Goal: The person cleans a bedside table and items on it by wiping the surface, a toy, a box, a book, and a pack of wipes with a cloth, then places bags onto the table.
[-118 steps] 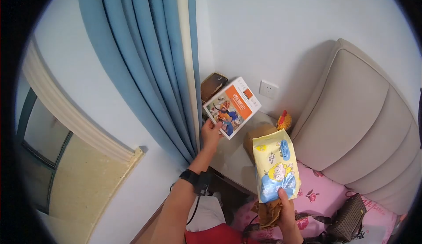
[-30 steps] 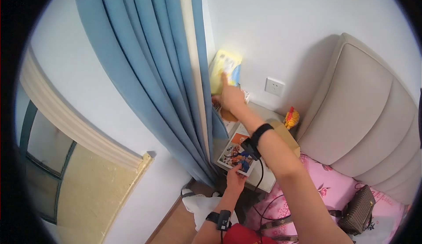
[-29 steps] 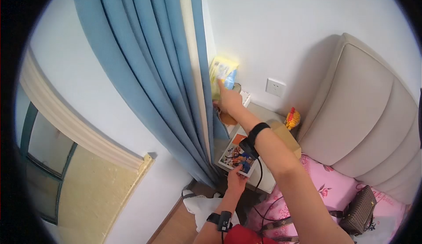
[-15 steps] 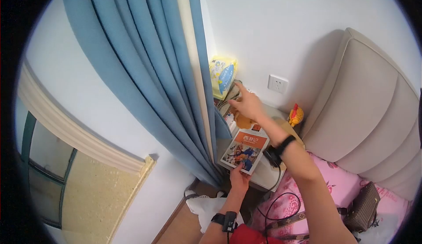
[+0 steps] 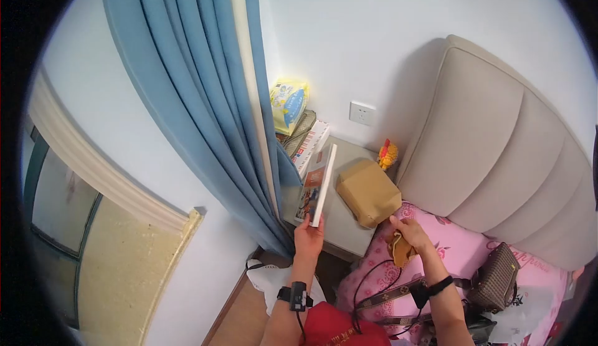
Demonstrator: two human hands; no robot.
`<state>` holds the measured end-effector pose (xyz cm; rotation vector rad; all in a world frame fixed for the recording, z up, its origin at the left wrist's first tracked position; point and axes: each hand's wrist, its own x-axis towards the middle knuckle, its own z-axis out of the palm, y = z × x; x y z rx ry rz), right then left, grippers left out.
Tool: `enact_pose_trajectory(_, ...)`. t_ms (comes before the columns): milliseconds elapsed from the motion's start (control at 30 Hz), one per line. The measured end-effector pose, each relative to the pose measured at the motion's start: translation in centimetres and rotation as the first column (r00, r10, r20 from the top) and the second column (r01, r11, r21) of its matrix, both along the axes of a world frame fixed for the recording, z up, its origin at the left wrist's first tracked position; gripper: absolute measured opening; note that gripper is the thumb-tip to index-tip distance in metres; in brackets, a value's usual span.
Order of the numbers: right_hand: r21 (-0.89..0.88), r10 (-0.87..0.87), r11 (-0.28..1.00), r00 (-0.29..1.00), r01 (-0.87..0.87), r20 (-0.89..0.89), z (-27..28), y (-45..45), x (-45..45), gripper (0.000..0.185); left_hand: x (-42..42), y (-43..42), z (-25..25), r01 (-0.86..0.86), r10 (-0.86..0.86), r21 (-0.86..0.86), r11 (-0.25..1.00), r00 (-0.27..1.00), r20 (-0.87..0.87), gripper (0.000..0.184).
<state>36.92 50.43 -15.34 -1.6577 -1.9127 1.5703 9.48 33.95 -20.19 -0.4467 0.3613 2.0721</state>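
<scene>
My left hand point(image 5: 308, 237) grips the lower end of a book point(image 5: 316, 187) with a white, orange and picture cover, tilted nearly on edge above the nightstand point(image 5: 349, 237). To the right, over the pink bedding, my right hand point(image 5: 412, 234) is closed on a floppy tan-brown item point(image 5: 402, 250); its exact kind is unclear. Between the hands, a brown paper-wrapped box point(image 5: 369, 193) rests on the nightstand. Behind the book lie a white box with red print point(image 5: 311, 146) and a patterned pouch point(image 5: 299, 131), beside a yellow and blue package point(image 5: 289, 106).
A small yellow and red toy point(image 5: 387, 154) stands by the padded headboard point(image 5: 479, 128). Blue curtains point(image 5: 187, 84) hang at the left. On the pink bed point(image 5: 445, 237) lie a brown handbag point(image 5: 496, 277) and its strap. Black cables run from my wristbands.
My right hand has drawn back from the nightstand toward the bed, bringing the tan-brown item with it. The book has tipped from nearly flat to nearly on edge. The view has shifted slightly.
</scene>
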Motion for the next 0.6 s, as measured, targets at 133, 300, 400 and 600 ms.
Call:
enact_pose_trajectory(133,-0.471,-0.32,0.865,0.914,0.174,-0.25,0.2,0.1,-1.0,0.052,-1.1,-0.9,-0.4,0.029,-0.029,0.07,0.997,1.0,-0.001,0.025)
enact_pose_trajectory(300,-0.554,-0.483,0.817,0.718,0.163,-0.501,-5.3,2.7,-3.9,0.046,-1.1,-1.9,1.1,-0.004,0.001,-0.034,0.999,0.996,-0.087,0.021)
enact_pose_trajectory(400,-0.562,-0.502,0.803,0.734,0.2,-0.457,-6.7,4.1,-4.5,0.043,-1.2,-2.3,0.7,-0.008,0.002,-0.059,0.998,0.995,-0.097,0.019)
enact_pose_trajectory(600,-0.67,-0.509,0.739,0.711,0.072,-0.485,-3.9,3.7,-5.3,0.039,-1.3,-2.2,0.3,0.055,-0.063,-0.058,0.997,0.989,-0.133,0.02)
